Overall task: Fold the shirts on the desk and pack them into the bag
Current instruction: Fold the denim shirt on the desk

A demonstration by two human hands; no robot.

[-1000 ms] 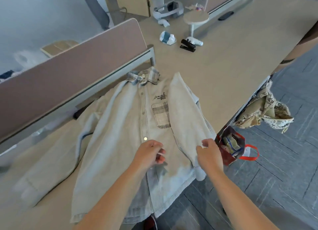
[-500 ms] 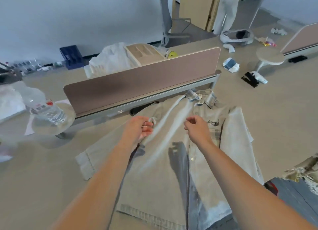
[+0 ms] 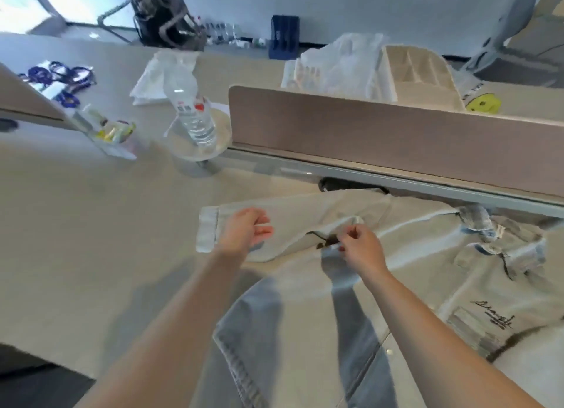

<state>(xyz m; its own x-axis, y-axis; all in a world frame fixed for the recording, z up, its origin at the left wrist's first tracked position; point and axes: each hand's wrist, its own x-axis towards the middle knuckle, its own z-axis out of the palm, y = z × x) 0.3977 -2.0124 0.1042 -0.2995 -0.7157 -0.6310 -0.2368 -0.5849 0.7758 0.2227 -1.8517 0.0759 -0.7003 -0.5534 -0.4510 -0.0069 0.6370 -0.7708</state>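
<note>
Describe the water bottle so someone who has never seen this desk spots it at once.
Start at the brown desk divider and go past its left end to the small round stand. The clear plastic water bottle stands on it; its white label with red marks sets it apart from the crumpled white bag behind it.

Water bottle [image 3: 195, 114] on a round stand [image 3: 186, 155], brown divider [image 3: 381, 133], blue box [image 3: 283, 36]

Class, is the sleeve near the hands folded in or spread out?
Spread out: the sleeve lies stretched across the desk, cuff pointing away from the shirt.
</note>
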